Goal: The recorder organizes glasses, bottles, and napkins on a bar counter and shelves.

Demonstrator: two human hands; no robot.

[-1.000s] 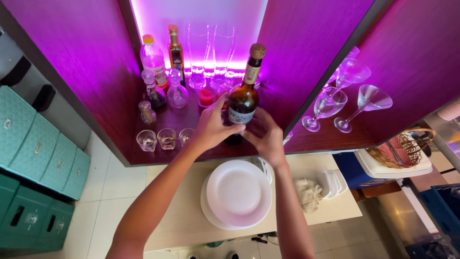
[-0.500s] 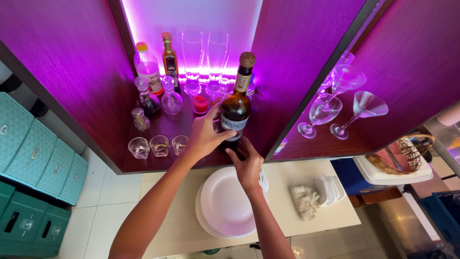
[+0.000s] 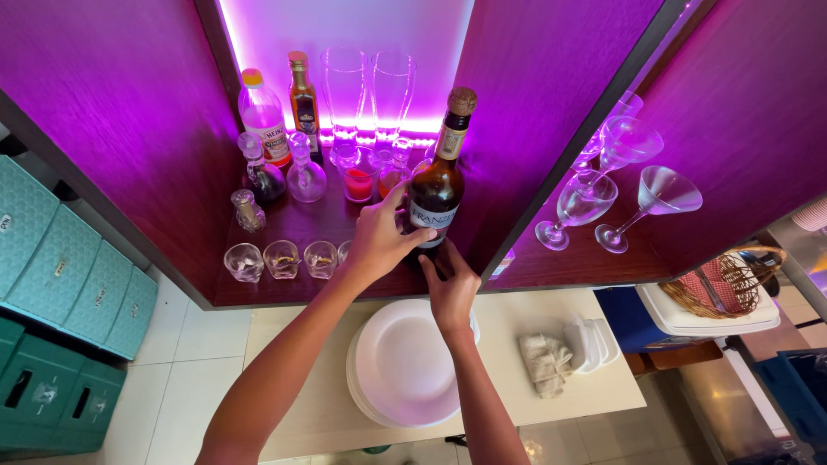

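Observation:
A dark brown bottle (image 3: 439, 176) with a cork-coloured cap and a pale label stands upright at the front of a purple-lit wooden shelf (image 3: 293, 228). My left hand (image 3: 379, 241) wraps around the bottle's lower body from the left. My right hand (image 3: 450, 288) reaches up from below, its fingers against the bottle's base at the shelf edge. Three small clear glasses (image 3: 282, 258) sit in a row just left of my left hand.
Behind the bottle stand small decanters (image 3: 303, 176), two bottles (image 3: 265, 116), a red candle glass (image 3: 358, 182) and two tall glasses (image 3: 369, 90). Stemmed glasses (image 3: 607, 202) occupy the right shelf. Below lie stacked white plates (image 3: 405, 366), a folded cloth (image 3: 544, 362), a wicker basket (image 3: 724, 284) and teal crates (image 3: 69, 284).
The bottle has shifted slightly toward the shelf's front edge. My right hand dropped from the bottle's side to its base; my left hand keeps its grip.

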